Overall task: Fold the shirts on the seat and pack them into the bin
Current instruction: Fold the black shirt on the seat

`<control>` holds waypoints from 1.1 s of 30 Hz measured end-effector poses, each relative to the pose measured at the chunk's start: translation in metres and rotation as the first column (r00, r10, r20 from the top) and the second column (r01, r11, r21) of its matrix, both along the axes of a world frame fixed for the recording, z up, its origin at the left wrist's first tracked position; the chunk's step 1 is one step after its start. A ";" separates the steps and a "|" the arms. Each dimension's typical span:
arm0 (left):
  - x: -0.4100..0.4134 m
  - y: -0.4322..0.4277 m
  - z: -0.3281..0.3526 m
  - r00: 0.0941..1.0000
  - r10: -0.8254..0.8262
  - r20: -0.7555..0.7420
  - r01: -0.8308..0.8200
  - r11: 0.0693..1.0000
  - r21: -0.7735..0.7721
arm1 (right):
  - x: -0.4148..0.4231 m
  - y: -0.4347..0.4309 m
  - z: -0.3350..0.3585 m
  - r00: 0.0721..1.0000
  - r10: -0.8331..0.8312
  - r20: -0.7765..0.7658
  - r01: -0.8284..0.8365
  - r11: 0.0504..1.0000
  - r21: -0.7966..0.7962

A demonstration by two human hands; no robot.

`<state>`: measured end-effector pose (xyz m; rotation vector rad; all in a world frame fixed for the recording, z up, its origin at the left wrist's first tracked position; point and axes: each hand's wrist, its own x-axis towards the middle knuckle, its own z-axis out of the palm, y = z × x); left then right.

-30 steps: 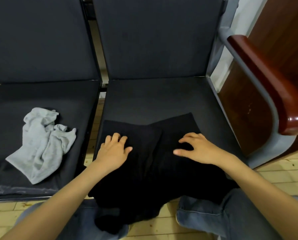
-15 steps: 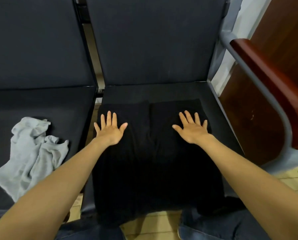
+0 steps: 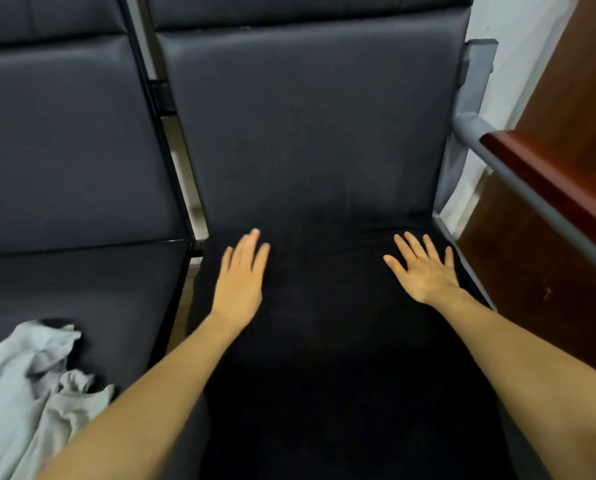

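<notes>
A black shirt (image 3: 324, 323) lies spread flat over the cushion of the right seat (image 3: 307, 133), covering it from close to the backrest down to the near edge of the view. Its left border runs along the gap between the two seats.

Both hands rest palm down on the far part of this shirt, well apart from each other. The left hand (image 3: 239, 277) sits near the shirt's far-left corner, a little blurred, its fingers straight and held close together. The grip is loose: nothing is pinched or curled round. The right hand (image 3: 424, 271) lies near the far-right corner, close to the seat's right edge, with fingers straight and fanned apart. Its grip likewise clasps nothing and only presses on the cloth. Both bare forearms reach in from the near edge.

A grey shirt (image 3: 30, 393) lies crumpled in a heap on the near part of the left seat (image 3: 82, 289), apart from the black one.

To the right, a wooden armrest (image 3: 549, 181) tops a grey metal frame (image 3: 476, 98), with a brown wooden panel (image 3: 531, 289) below it and a white wall (image 3: 518, 46) behind.
</notes>
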<state>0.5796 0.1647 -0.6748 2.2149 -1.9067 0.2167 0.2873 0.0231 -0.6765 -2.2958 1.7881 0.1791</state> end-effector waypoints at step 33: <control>-0.042 0.114 0.023 0.806 0.494 -0.327 -0.492 0.865 0.093 | 0.002 0.160 0.044 0.943 0.277 0.184 -0.278 0.960 -0.020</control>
